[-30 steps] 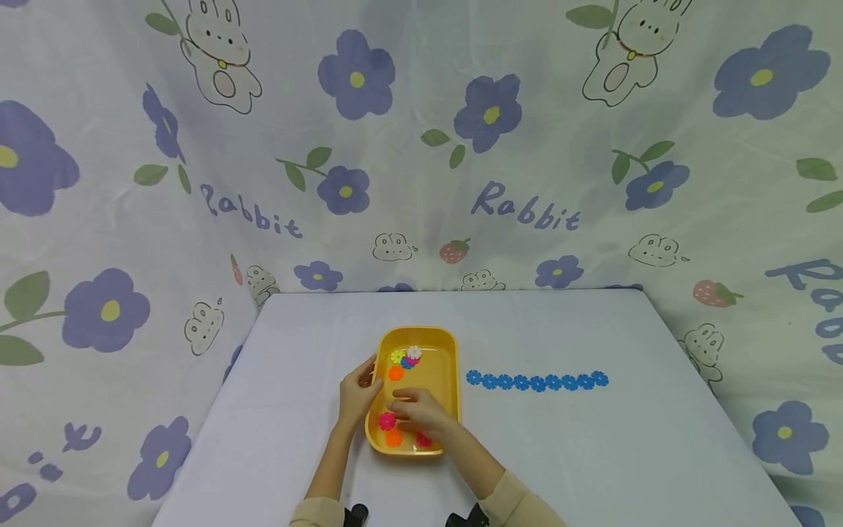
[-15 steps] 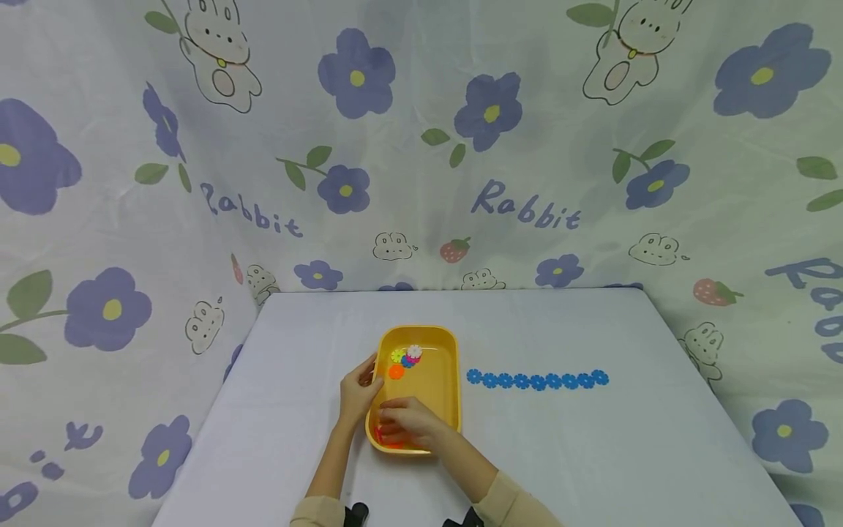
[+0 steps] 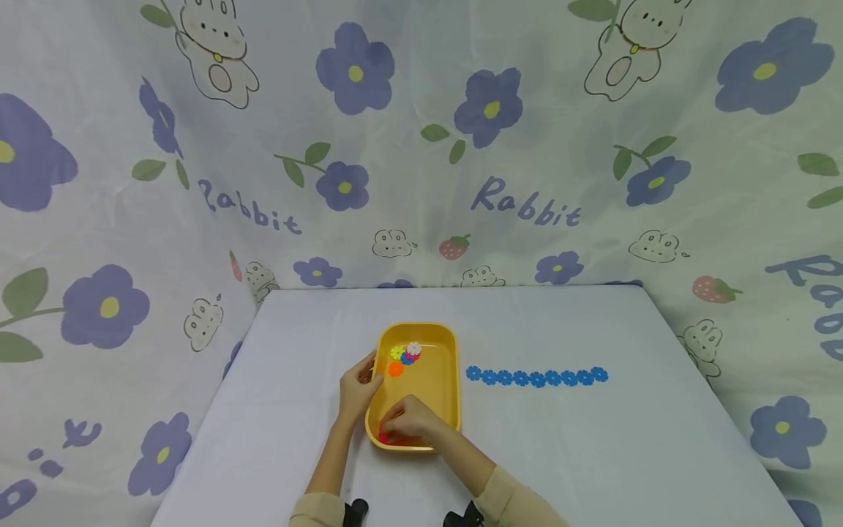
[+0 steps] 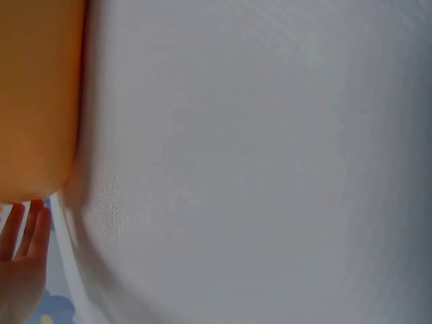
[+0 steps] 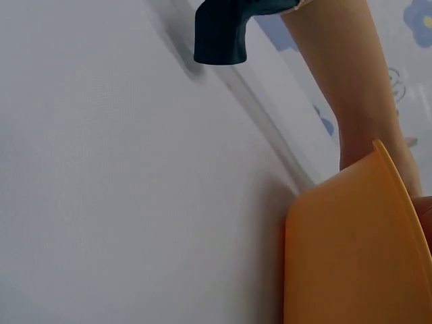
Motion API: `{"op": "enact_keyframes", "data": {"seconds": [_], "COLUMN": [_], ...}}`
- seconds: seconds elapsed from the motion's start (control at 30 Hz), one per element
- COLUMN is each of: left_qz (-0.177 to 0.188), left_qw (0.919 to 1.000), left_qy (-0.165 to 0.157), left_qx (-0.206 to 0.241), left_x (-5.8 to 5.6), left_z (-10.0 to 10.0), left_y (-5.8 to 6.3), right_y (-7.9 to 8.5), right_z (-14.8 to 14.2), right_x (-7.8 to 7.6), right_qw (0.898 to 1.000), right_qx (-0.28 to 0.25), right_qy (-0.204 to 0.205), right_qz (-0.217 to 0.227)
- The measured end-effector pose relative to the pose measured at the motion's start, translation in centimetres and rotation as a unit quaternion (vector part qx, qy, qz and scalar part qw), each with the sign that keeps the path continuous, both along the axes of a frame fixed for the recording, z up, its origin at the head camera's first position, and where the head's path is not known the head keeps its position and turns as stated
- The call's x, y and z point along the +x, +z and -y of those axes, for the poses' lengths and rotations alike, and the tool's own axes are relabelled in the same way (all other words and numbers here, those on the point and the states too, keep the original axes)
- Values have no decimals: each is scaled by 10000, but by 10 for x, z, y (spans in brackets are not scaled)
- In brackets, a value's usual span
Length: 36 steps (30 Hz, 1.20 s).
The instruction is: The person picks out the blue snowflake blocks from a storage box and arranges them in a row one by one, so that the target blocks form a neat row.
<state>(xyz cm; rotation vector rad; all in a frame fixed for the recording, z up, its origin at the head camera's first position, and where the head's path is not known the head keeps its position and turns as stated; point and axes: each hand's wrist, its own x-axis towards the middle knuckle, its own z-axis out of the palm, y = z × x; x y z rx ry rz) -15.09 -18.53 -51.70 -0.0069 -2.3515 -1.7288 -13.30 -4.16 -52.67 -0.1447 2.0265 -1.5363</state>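
My left hand [image 3: 358, 391] holds the left side of a yellow plastic tray [image 3: 451, 373], its thumb on the rim and its fingers outside the wall. My right hand [image 3: 410, 419] reaches down into the tray's near end, fingers curled downward. By its fingertips a pinkish-red disc [image 3: 383, 435] partly shows; the hand hides the pieces beneath, and whether it pinches one is not visible. At the tray's far end lie small flower-shaped plastic discs: yellow [image 3: 397, 353], white [image 3: 413, 349], blue [image 3: 407, 359] and orange [image 3: 396, 369], with some pink under the white.
To the tray's right, a row of several blue flower-shaped discs [image 3: 538, 379] lies on the white table [image 3: 560, 454]. A printed cloth [image 3: 421, 146] hangs behind and at both sides. The tray's outer wall [image 5: 351, 256] stands close in the right wrist view.
My right hand has moved left and down into the tray's near end, its fingers now curled over the red and orange discs there. The left hand keeps its hold on the tray.
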Motion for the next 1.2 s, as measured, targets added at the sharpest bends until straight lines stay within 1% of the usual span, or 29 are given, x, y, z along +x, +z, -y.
{"op": "enact_keyframes", "data": {"seconds": [0.07, 0.13, 0.33, 0.47, 0.53, 0.67, 0.73, 0.83, 0.93, 1.0, 1.07, 1.2], "left_qz": [34, 44, 116, 187, 207, 221, 199, 147, 100, 86, 70, 26], "left_qw": [10000, 10000, 9999, 9998, 9998, 9997, 9998, 9999, 9999, 9998, 9997, 9997], "left_qy": [11, 4, 8, 47, 52, 50, 41, 24, 99, 156, 216, 210], "left_qx": [6, 14, 10, -23, -37, -17, -33, -45, -65, -90, -92, -86], "left_x": [0, 0, -1, 0, 0, 0, 0, 0, -6, -10, -15, -15], "left_z": [0, 0, -1, -1, -1, -1, -1, -1, 2, 5, 7, 6], "left_y": [0, 1, 1, 1, 2, 2, 2, 2, -14, -25, -35, -35], "right_y": [0, 0, -2, -2, -1, -1, -1, -3, -5, -5, -3, 0], "right_z": [-2, -5, -13, -16, -16, -16, -15, -16, -18, -21, -23, -27], "right_x": [-4, -8, -22, -29, -30, -32, -33, -35, -36, -37, -37, -33], "right_qw": [9995, 9982, 9934, 9894, 9882, 9874, 9848, 9794, 9743, 9733, 9739, 9753], "right_qx": [-64, -133, -180, -244, -260, -241, -221, -189, -203, -209, -67, 380], "right_qy": [-200, -457, -1052, -1336, -1417, -1526, -1700, -2010, -2226, -2243, -2189, -1973], "right_qz": [226, 361, 431, 513, 512, 351, 287, 11, -269, -450, -602, -916]}}
